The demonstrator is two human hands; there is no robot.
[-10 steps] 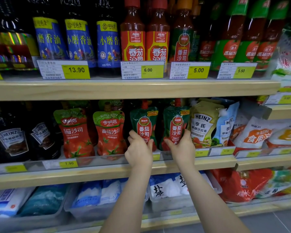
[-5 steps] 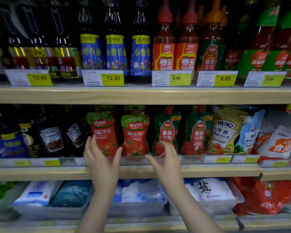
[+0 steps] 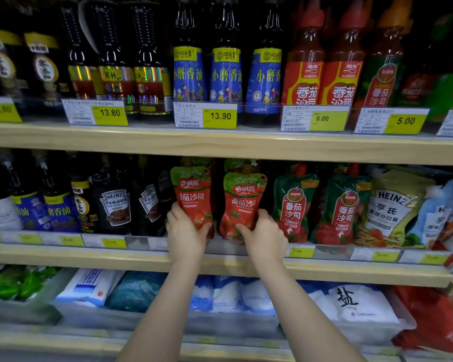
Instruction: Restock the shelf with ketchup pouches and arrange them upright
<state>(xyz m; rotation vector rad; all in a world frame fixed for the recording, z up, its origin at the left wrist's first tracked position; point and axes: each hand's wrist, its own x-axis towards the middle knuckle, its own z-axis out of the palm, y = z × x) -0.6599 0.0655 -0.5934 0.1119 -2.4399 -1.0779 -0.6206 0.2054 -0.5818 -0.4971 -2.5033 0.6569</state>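
Two red ketchup pouches with green tops stand side by side on the middle shelf (image 3: 220, 265). My left hand (image 3: 185, 232) grips the base of the left red pouch (image 3: 192, 197), thumb across its front. My right hand (image 3: 264, 236) grips the base of the right red pouch (image 3: 242, 202), which leans a little. To their right stand two upright green ketchup pouches (image 3: 293, 205) (image 3: 343, 210) with red caps.
Dark Heinz sauce bottles (image 3: 114, 202) stand just left of the red pouches. Heinz salad dressing pouches (image 3: 392, 207) lean at the right. Sesame oil and ketchup bottles (image 3: 304, 71) fill the upper shelf. Salt bags (image 3: 351, 301) lie in bins on the lower shelf.
Both hands left the green pouches, moved left with fingers open, and now grip the bases of the two red pouches. My view shifted left.
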